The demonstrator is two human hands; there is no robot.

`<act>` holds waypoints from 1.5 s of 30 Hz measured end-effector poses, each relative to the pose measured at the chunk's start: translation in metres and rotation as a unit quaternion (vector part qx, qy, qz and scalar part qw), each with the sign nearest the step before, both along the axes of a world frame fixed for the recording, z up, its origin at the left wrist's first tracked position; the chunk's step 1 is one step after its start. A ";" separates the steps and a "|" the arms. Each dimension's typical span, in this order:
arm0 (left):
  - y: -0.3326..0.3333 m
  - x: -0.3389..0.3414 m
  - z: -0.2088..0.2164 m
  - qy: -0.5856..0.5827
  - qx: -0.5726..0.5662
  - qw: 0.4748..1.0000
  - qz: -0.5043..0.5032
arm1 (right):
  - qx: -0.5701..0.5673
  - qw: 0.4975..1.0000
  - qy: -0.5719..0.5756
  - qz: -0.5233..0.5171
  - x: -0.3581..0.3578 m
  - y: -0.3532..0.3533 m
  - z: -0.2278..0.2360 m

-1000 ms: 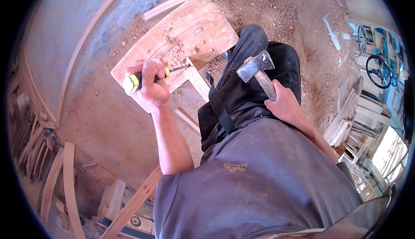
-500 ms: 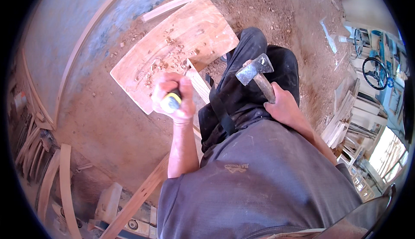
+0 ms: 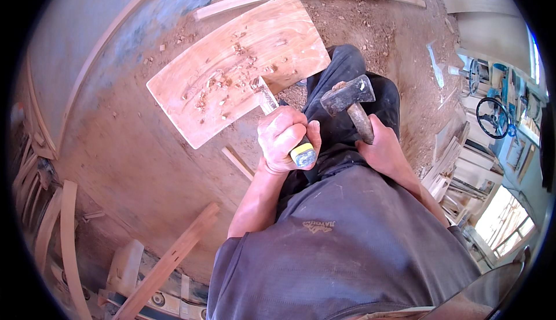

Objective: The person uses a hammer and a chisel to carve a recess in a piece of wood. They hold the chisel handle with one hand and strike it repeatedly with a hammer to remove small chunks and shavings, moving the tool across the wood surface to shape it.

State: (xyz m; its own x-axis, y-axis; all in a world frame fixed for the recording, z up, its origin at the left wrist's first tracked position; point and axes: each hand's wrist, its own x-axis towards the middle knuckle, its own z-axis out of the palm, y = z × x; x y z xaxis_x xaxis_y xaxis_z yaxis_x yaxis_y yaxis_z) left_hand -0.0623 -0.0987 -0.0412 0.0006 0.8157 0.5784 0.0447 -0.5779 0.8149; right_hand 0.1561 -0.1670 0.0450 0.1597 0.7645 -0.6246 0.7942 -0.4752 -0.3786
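Down at the plank (image 3: 231,71), we grip the chisel (image 3: 278,120) in our left hand (image 3: 284,140), fist clenched around its yellow-ended handle, the blade slanting up to the board's near edge among loose wood chips (image 3: 223,82). Our right hand (image 3: 385,149) grasps the hammer (image 3: 350,103) by its wooden shaft, head raised above our dark trouser leg (image 3: 347,77), just beside the chisel. Sawdust covers the ground (image 3: 394,36) around the board.

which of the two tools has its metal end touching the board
The chisel in the left hand; its blade meets the board. The hammer is held off it.
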 end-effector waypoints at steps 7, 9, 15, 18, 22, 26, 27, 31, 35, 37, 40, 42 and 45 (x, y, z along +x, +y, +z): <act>0.007 0.002 -0.001 -0.010 -0.003 1.000 -0.009 | 0.033 0.999 -0.022 -0.015 -0.013 0.007 0.010; 0.010 0.003 0.002 -0.014 -0.017 1.000 -0.002 | 0.060 0.997 -0.022 -0.037 -0.020 0.011 0.019; 0.018 0.006 0.002 -0.011 -0.051 0.998 0.032 | 0.298 0.954 0.004 -0.003 -0.030 0.005 0.040; 0.028 0.007 0.002 -0.016 -0.078 0.996 0.046 | 0.293 0.948 0.125 -0.017 -0.030 0.000 0.059; 0.039 0.009 0.005 -0.033 -0.099 0.993 0.051 | 0.324 0.914 -0.058 0.236 -0.034 0.025 0.043; 0.035 0.004 0.000 -0.026 -0.124 0.991 0.050 | 0.307 0.941 -0.055 0.133 -0.052 0.032 0.055; 0.033 0.005 -0.004 -0.033 -0.119 0.991 0.060 | 0.318 0.939 -0.068 0.107 -0.056 0.028 0.060; 0.030 0.005 -0.011 -0.058 -0.100 0.990 0.078 | 0.441 0.887 0.095 0.099 -0.062 0.025 0.085; 0.034 0.004 -0.010 -0.047 -0.125 0.989 0.062 | 0.309 0.903 -0.106 0.278 -0.052 0.040 0.046; 0.032 0.001 -0.011 -0.029 -0.126 0.990 0.049 | 0.297 0.927 -0.077 0.216 -0.055 0.041 0.050; 0.028 0.002 -0.007 0.002 -0.157 0.986 0.047 | 0.383 0.896 -0.006 0.225 -0.064 0.039 0.074; 0.027 0.002 -0.008 -0.003 -0.170 0.984 0.060 | 0.433 0.841 -0.124 0.300 -0.057 0.017 0.074; 0.030 0.007 -0.007 -0.020 -0.175 0.983 0.060 | 0.385 0.906 0.007 0.175 -0.057 0.018 0.063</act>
State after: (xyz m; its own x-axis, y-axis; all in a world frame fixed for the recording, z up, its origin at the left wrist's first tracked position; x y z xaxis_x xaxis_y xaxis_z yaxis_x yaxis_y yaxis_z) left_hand -0.0551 -0.0682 -0.0485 -0.1254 0.9572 0.2608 0.0589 -0.2553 0.9651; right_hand 0.0988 -0.1492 0.1082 -0.1805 0.9767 0.1160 0.8381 0.2145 -0.5016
